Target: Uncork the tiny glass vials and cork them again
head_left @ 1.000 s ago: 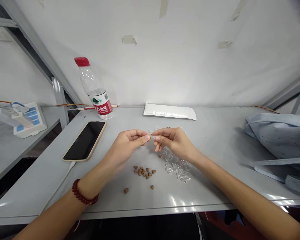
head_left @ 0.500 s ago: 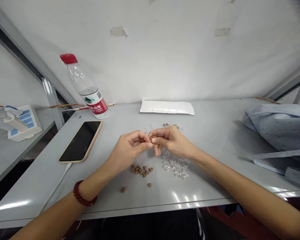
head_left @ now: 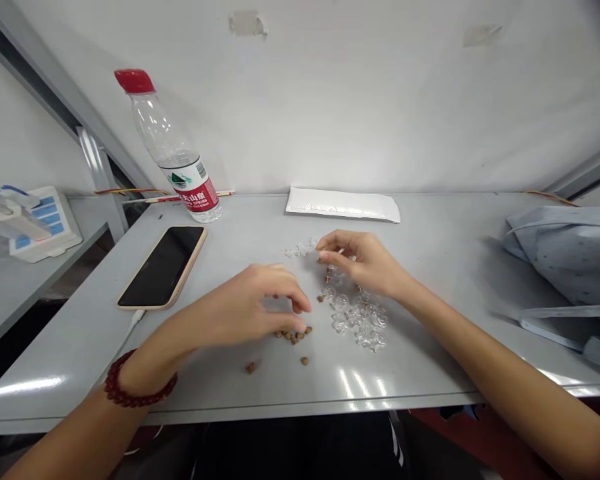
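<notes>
My left hand (head_left: 265,303) hovers with thumb and fingers apart over a cluster of small brown corks (head_left: 294,338), and nothing shows in it. Two more corks lie nearer the front edge, one being a single cork (head_left: 305,361). My right hand (head_left: 363,261) is farther back, its thumb and forefinger pinched on what looks like a small cork, mostly hidden by the fingers. Beneath and beside that hand lie small clear globes (head_left: 360,320), several with brown corks at their necks, such as a corked globe (head_left: 329,292). Small clear bits (head_left: 300,249) are scattered behind.
A phone (head_left: 163,267) on a white cable lies left, with a red-capped water bottle (head_left: 180,160) behind it. A white packet (head_left: 343,203) lies by the wall. Grey-blue cloth (head_left: 570,257) sits at right, a power strip (head_left: 50,223) at far left.
My hands, which met over the middle holding a small brown piece, have parted. The left came down toward the corks and opened; the right shifted right over the globes. The view tilted slightly.
</notes>
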A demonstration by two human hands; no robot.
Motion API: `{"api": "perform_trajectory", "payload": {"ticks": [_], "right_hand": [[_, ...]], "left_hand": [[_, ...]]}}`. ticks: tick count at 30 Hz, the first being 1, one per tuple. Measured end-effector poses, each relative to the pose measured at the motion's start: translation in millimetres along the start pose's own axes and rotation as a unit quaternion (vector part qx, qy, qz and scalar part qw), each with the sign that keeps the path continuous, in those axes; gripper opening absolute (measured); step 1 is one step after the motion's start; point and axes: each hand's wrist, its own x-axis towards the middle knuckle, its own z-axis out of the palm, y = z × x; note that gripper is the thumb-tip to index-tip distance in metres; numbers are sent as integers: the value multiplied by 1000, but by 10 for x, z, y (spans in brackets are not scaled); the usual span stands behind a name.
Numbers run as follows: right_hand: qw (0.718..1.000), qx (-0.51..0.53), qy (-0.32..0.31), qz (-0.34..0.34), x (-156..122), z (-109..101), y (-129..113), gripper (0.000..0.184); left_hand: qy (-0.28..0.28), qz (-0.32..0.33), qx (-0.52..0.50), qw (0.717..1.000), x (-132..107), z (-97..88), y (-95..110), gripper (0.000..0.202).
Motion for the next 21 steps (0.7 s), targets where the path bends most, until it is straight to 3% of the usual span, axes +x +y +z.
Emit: {"api": "perform_trajectory", "payload": {"ticks": [3,6,15,18,21], "right_hand": [[987,-151,38,-51,58,-58,135,13],[957,-265,45,-104,94,-92,213,17],[960,-271,0,-72,119,-99,240,23],[958,-274,16,-82,141,-61,289,22],[956,-273,39,-100,165,-21,329,23]], "left_hand": [[-98,33,29,994,-23,49,6,10],[-128,44,48,990,-36,141,9,8],[-92,82,43,991,-27,222,48,9],[-54,39,6,998,-18,191,66,8],[-19,-51,-49,997,-26,165,79,12]]}}
